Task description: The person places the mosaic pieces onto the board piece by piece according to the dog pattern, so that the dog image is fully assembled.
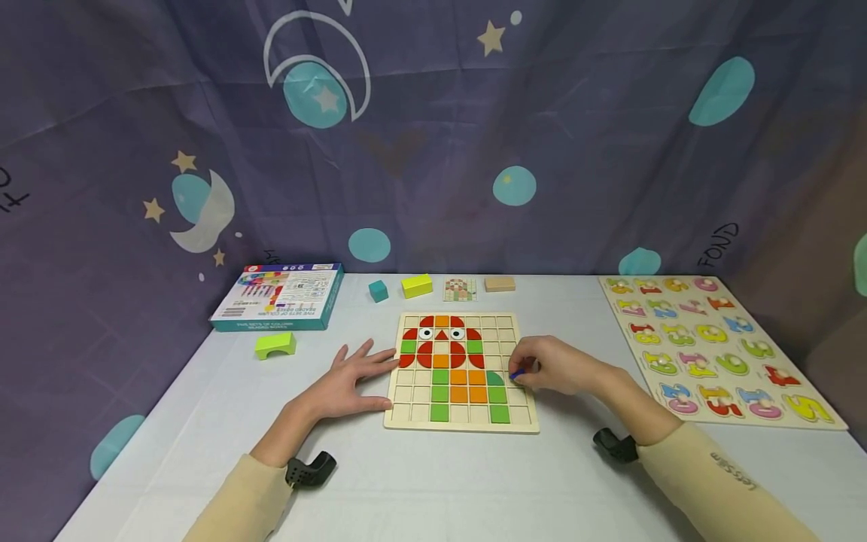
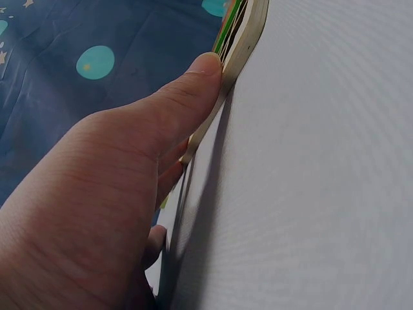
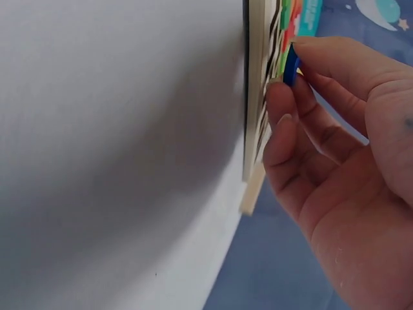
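Note:
A square wooden grid board (image 1: 413,414) lies on the white table, with red, orange, green and eye-printed tiles forming a bird-like figure. Along its left edge rests my left hand (image 1: 348,384), fingers spread, thumb and fingertips touching the rim; the left wrist view shows the thumb (image 2: 206,64) against the board's side. Over the board's right side, my right hand (image 1: 552,365) pinches a small blue tile (image 3: 292,64) between thumb and fingers. Just left of that hand sits a teal rounded tile (image 1: 495,379) in its cell, above a green square tile (image 1: 497,395).
Behind the board stand a teal cube (image 1: 378,291), a yellow block (image 1: 416,286), a small pattern card (image 1: 460,290) and a plain wooden block (image 1: 500,284). At left are a flat box (image 1: 278,297) and a green arch block (image 1: 275,345). A number puzzle board (image 1: 718,354) lies at right.

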Available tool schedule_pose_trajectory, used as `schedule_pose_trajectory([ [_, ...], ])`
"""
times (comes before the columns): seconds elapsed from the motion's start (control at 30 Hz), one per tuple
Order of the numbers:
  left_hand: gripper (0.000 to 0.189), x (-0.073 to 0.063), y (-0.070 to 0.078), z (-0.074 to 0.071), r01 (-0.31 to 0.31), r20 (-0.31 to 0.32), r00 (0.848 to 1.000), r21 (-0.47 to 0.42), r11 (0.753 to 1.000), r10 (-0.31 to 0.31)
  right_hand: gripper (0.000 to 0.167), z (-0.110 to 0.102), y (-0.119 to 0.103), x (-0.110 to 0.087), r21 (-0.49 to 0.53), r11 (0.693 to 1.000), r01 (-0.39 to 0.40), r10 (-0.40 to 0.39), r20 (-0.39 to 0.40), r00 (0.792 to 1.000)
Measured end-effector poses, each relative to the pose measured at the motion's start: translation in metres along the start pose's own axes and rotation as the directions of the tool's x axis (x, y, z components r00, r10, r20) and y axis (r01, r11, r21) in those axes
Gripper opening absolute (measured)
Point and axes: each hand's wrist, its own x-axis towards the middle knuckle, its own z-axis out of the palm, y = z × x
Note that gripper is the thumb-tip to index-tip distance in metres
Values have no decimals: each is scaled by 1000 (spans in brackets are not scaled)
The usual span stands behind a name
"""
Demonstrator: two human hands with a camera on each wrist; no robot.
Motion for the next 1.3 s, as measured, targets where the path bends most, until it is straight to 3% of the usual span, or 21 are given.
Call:
schedule_pose_trajectory([
  [0.3,79,0,0,0,0,1,1000,-11,1000,0,11,5,-2,4,-25,1000,8,-7,34,999],
  [1.3,77,0,2,0,-14,-10,1000,14,1000,14,13,6,1,6,-31,998,57,-56,34,998],
])
